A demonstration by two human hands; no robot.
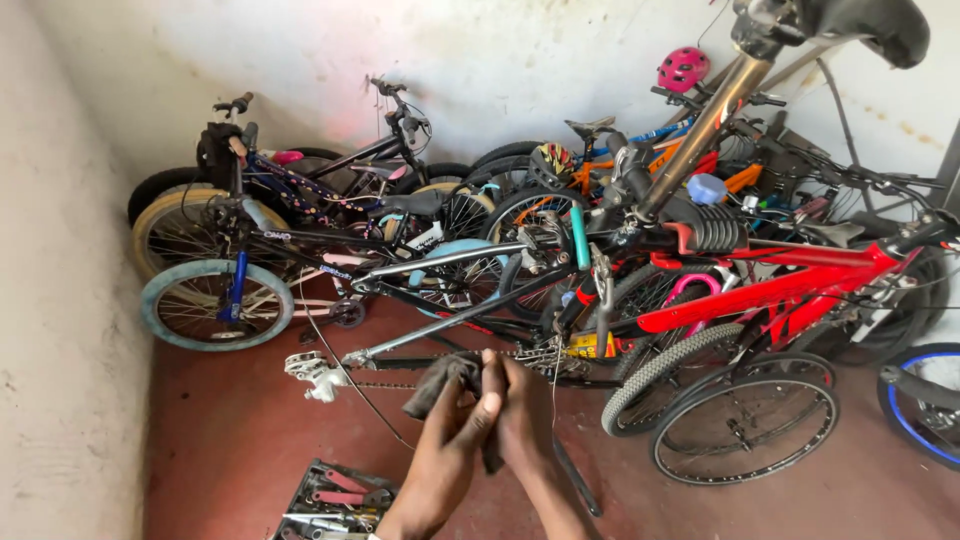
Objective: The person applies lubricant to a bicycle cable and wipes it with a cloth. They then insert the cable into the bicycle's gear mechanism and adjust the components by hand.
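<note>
My left hand (445,455) and my right hand (525,415) are pressed together low in the middle of the head view, both closed on a dark grey rag (440,380). The rag bunches out to the left above my left thumb. Just behind my hands runs the chain (400,386) of a black bicycle frame (470,305) without a rear wheel, with its rear derailleur (315,375) hanging at the left end. The frame's seat post (700,130) and black saddle (870,25) rise at the upper right.
A tray of hand tools (335,500) lies on the red floor at the bottom. Several bicycles crowd the back wall, among them a red one (790,285) and a blue small-wheeled one (235,270). A loose wheel (745,430) lies at right. A pink helmet (682,68) hangs high.
</note>
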